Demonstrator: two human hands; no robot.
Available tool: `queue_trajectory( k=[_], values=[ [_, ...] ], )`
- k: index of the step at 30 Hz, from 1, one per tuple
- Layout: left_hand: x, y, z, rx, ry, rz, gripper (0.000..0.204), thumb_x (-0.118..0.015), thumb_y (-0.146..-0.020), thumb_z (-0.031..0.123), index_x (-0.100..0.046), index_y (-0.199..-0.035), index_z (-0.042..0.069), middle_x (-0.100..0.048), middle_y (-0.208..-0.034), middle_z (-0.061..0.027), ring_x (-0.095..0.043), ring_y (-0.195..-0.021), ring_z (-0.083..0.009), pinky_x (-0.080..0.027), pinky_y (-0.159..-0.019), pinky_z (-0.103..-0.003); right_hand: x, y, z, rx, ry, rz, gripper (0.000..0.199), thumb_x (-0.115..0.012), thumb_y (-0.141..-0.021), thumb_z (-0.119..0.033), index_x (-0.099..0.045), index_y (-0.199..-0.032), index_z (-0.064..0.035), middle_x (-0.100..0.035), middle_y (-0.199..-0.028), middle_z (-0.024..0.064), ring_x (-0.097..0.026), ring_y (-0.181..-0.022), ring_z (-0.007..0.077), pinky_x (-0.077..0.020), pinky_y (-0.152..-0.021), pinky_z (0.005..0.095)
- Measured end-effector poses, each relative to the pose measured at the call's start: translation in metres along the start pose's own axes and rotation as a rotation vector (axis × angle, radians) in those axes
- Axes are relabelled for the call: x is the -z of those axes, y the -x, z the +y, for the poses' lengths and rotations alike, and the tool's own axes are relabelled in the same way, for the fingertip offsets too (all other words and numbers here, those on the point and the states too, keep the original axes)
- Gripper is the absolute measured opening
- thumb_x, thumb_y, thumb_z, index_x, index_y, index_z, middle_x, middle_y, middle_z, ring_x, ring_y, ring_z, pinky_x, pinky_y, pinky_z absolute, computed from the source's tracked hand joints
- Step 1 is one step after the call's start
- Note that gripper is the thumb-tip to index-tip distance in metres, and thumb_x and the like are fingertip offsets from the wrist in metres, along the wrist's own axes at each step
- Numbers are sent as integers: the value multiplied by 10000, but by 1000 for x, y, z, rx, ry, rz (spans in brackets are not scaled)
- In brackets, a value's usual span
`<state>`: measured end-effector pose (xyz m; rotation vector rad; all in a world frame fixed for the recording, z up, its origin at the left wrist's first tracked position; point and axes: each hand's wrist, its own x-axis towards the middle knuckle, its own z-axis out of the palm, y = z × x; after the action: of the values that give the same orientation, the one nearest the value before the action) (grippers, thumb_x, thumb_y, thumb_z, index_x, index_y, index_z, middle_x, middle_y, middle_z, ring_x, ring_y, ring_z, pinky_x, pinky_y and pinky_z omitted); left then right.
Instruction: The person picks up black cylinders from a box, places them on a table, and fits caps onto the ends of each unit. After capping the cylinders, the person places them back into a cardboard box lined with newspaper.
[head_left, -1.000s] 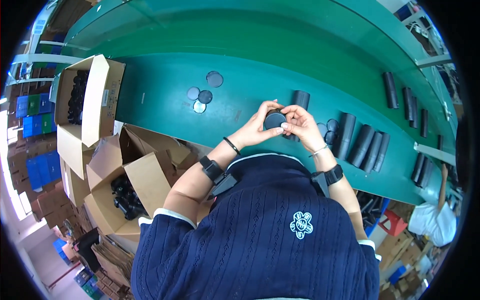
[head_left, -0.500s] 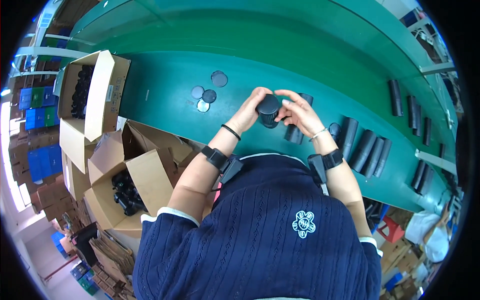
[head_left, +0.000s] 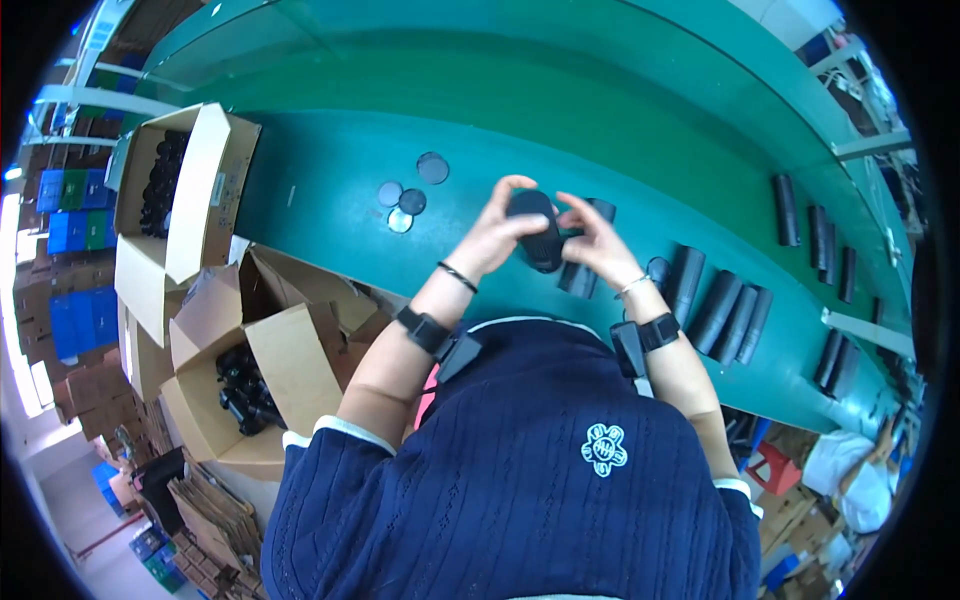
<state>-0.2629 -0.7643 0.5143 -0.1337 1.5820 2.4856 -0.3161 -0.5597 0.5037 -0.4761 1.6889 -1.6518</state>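
Holding up a black ribbed cylinder [head_left: 541,246], pinched in the left hand [head_left: 490,238] with right hand [head_left: 598,246] fingers spread just beside, likely needing a steady left grip next.

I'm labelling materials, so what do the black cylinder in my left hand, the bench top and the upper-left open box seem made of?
Black cylinder: probably matte plastic, judging by its dark, low-shine surface; coated metal is possible.
Bench top: smooth green sheet, perhaps rubber or laminate, slightly sheened.
Open box: dull brown cardboard, shown by its folded flaps.
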Motion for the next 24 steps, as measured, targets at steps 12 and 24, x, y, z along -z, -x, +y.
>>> queue_trajectory(
  k=[12,24],
  values=[
    [-56,-75,-74,245,-1022,1,1158,-753,-667,631,-227,-1366,-127,-484,-1256,-346,-524,-1170,-430,-465,-959,-428,193,19,34,46,387,819,653,-728,-847,-255,-348,-1350,-84,-607,-993,110,-600,-818,158,-497,-704,291],
    [-36,-39,-32,1,-502,-283,710,-716,-697,-12,-414,-1335,63,-478,-1281,-71,-473,-1229,-195,-378,-1040,-335,260,20,53,-147,1438,1102,494,-702,-829,-307,-561,-1282,-167,-643,-1105,149,-617,-1005,301,-490,-867,424]
  ],
)
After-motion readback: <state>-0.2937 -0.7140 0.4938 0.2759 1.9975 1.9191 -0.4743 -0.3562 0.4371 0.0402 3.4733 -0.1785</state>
